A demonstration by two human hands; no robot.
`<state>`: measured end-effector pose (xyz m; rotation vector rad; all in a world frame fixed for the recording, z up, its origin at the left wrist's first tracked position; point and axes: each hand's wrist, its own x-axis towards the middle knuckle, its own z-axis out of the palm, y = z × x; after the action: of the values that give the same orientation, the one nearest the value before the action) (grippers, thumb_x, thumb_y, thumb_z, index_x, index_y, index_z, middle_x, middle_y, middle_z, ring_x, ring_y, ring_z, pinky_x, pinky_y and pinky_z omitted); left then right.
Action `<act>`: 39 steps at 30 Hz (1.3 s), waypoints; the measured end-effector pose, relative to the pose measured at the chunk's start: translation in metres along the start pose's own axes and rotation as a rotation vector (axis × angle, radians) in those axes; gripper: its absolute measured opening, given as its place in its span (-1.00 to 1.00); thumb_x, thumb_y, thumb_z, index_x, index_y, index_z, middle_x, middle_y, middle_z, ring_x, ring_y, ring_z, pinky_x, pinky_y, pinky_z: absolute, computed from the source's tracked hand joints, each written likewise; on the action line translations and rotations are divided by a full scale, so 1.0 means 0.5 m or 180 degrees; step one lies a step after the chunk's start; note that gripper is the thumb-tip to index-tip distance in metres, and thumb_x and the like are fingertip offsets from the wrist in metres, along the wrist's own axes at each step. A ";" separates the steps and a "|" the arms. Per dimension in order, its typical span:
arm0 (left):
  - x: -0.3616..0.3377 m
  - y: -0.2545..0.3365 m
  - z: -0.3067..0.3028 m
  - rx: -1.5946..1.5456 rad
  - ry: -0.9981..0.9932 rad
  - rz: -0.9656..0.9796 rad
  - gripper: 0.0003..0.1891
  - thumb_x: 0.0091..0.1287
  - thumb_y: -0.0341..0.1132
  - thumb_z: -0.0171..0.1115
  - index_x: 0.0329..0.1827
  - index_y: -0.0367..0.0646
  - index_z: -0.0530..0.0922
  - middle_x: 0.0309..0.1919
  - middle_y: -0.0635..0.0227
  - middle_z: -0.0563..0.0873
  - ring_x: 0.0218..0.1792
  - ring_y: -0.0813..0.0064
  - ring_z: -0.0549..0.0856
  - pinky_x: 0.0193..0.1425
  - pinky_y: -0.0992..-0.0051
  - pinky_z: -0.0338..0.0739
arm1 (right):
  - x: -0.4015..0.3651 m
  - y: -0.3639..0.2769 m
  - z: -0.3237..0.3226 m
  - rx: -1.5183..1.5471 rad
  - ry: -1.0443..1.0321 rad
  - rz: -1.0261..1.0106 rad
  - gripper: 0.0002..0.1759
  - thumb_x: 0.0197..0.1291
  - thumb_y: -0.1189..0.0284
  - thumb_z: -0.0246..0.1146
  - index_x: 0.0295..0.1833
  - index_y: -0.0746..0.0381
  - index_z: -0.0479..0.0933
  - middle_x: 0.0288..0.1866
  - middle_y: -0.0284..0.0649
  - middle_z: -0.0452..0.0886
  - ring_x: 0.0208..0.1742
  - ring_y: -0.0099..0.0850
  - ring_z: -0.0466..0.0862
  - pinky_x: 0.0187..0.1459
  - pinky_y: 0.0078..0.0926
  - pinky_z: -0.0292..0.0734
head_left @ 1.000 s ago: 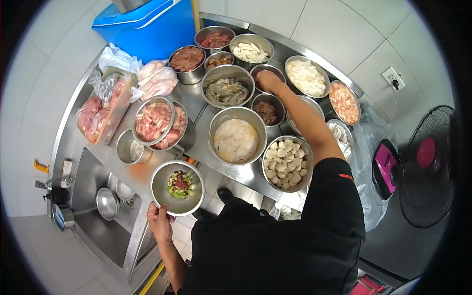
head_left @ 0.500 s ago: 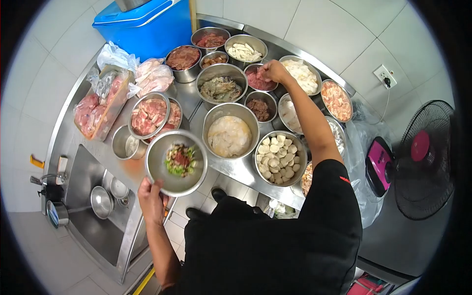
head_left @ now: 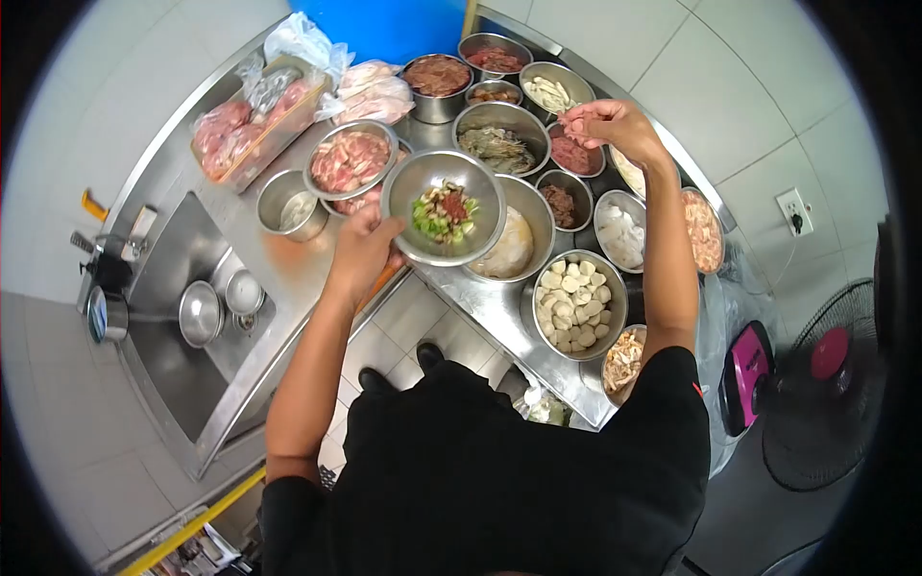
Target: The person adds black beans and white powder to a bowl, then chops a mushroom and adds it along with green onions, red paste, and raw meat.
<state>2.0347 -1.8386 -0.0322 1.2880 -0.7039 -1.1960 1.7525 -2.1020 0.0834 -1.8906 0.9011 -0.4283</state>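
Observation:
My left hand [head_left: 366, 252] grips the rim of a steel bowl [head_left: 480, 244], which holds chopped green vegetables and reddish bits [head_left: 446, 213]. The bowl is raised over the counter and partly covers a pot of pale food in liquid [head_left: 507, 248]. My right hand [head_left: 615, 130] pinches pinkish meat [head_left: 573, 119] above a pot of minced pink meat [head_left: 573, 154]. Close to that hand are a pot of pale strips [head_left: 550, 93] and, partly under the wrist, one of whitish food [head_left: 629, 173].
Round whitish balls fill a pot [head_left: 576, 305] near the counter edge. Shrimp [head_left: 495, 149] and sliced meat [head_left: 349, 161] stand in other containers. A meat tray [head_left: 252, 134] is at the left, above the sink [head_left: 173, 288]. At the right are a pink scale [head_left: 749, 374] and a fan [head_left: 826, 384].
My right hand has risen out of the minced pink meat pot with some meat in its fingers. The bowl in my left hand now stands nearer to that pot. The whole view has shifted.

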 end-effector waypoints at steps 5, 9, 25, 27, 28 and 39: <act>0.017 0.000 0.010 0.0083 -0.0006 0.0116 -0.93 0.32 -0.43 0.12 -0.22 -0.22 0.54 -0.47 0.42 0.64 -0.61 0.71 0.54 -0.57 0.70 0.42 | -0.032 -0.146 0.175 -0.0437 -0.1294 -0.0143 -0.78 0.12 0.53 0.26 -0.09 0.29 0.65 -0.21 -0.26 0.72 -0.21 -0.58 0.68 -0.25 -0.63 0.57; -0.006 -0.002 -0.003 -0.0145 0.0110 0.0138 -0.92 0.30 -0.43 0.14 -0.31 -0.26 0.51 -0.53 0.37 0.63 -0.64 0.65 0.57 -0.59 0.67 0.45 | -0.004 -0.122 0.317 -0.1516 -0.1833 -0.0784 -0.69 0.00 0.64 0.32 -0.06 0.27 0.64 -0.15 -0.25 0.72 -0.19 -0.49 0.69 -0.15 -0.57 0.59; -0.093 -0.001 -0.134 -0.0453 0.0041 -0.0183 -0.86 0.31 -0.41 0.14 -0.17 -0.30 0.52 -0.50 0.37 0.61 -0.62 0.67 0.55 -0.57 0.70 0.44 | -0.001 -0.173 0.352 -0.0040 -0.0254 -0.0341 -0.86 0.11 0.57 0.35 -0.19 0.32 0.66 -0.28 -0.29 0.70 -0.29 -0.62 0.63 -0.18 -0.62 0.56; -0.098 -0.008 -0.138 -0.0734 0.0067 -0.0334 -0.82 0.33 -0.41 0.10 -0.08 -0.28 0.53 -0.49 0.39 0.62 -0.63 0.70 0.54 -0.60 0.72 0.40 | 0.010 -0.136 0.265 -0.0098 0.0529 -0.0405 -0.87 0.11 0.59 0.33 -0.19 0.33 0.65 -0.30 -0.31 0.69 -0.30 -0.62 0.61 -0.20 -0.64 0.55; -0.103 -0.016 -0.143 -0.0915 0.0094 -0.0310 -0.81 0.33 -0.41 0.08 -0.06 -0.27 0.53 -0.48 0.40 0.63 -0.62 0.71 0.54 -0.60 0.72 0.39 | -0.004 -0.147 0.235 -0.0150 0.1017 -0.0214 -0.87 0.08 0.58 0.32 -0.22 0.33 0.67 -0.35 -0.33 0.68 -0.34 -0.60 0.60 -0.27 -0.61 0.51; -0.340 -0.041 -0.337 -0.0411 0.1271 0.0097 -0.89 0.29 -0.42 0.18 -0.40 -0.21 0.49 -0.59 0.40 0.57 -0.70 0.65 0.50 -0.62 0.61 0.40 | 0.109 0.066 0.152 -0.2511 0.1134 -0.0384 -0.76 0.26 0.38 0.16 -0.21 0.31 0.64 -0.42 -0.19 0.64 -0.36 -0.50 0.59 -0.30 -0.47 0.47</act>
<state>2.1342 -1.6209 -0.0504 1.3486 -0.3482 -0.9053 1.8232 -2.1044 0.0138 -2.6470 1.3261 -0.5427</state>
